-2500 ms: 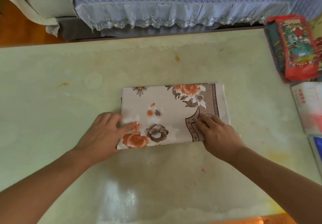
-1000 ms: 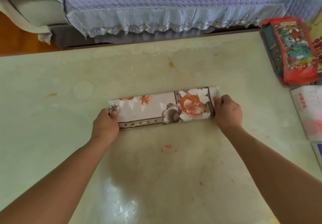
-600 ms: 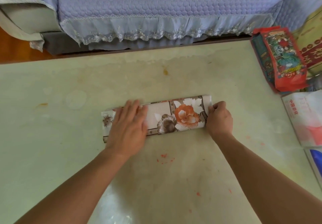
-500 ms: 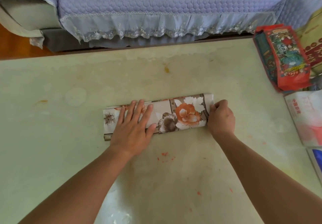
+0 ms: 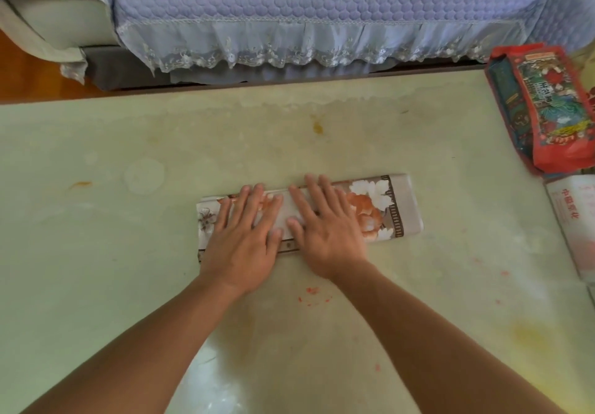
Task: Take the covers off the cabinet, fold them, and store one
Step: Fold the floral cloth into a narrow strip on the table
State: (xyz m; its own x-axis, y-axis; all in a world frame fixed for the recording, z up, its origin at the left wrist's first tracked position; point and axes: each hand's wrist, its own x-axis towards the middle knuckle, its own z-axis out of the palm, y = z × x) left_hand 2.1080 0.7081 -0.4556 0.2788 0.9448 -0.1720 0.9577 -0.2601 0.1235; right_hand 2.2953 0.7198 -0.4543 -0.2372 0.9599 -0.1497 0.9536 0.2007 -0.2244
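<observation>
A floral cover (image 5: 394, 204), beige with orange and brown flowers and a brown border, lies folded into a long narrow strip in the middle of the pale green table (image 5: 96, 252). My left hand (image 5: 246, 239) lies flat on the strip's left half, fingers spread. My right hand (image 5: 325, 223) lies flat beside it on the middle of the strip, fingers spread too. Both palms press down and neither hand grips the cloth. The strip's right end with its large orange flower shows uncovered.
A sofa with a quilted lilac cover and lace frill (image 5: 322, 27) runs along the table's far edge. A red and green packet (image 5: 547, 107) lies at the table's right edge, with white printed papers (image 5: 576, 226) just below it. Wooden floor (image 5: 25, 81) shows far left.
The cover was folded from a wide rectangle into a narrow strip. My left hand flattened onto it, then my right hand left the strip's right end and now lies flat on its middle.
</observation>
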